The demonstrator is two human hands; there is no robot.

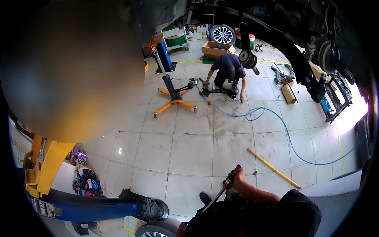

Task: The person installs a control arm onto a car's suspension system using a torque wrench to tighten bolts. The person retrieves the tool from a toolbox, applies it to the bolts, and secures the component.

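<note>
My right hand [236, 178] is wrapped round the red handle of a long bar [216, 198]. The bar's pale metal shaft slants down and left across the front of my dark clothes. At the lower edge a patch of skin, seemingly my left hand [181, 230], shows near the shaft's lower end. Its fingers are hidden, so I cannot tell whether it touches the bar. Beyond my right hand a yellow pole [273, 168] lies on the tiled floor [191, 152].
Car underside parts hang overhead, including a suspension arm [245, 37]. A crouching person [229, 67] bends over a black metal part [219, 91]. An orange-legged jack [172, 96], blue hose [290, 138], blue lift arm [90, 207] and wheel [156, 231] surround me. A blur hides the upper left.
</note>
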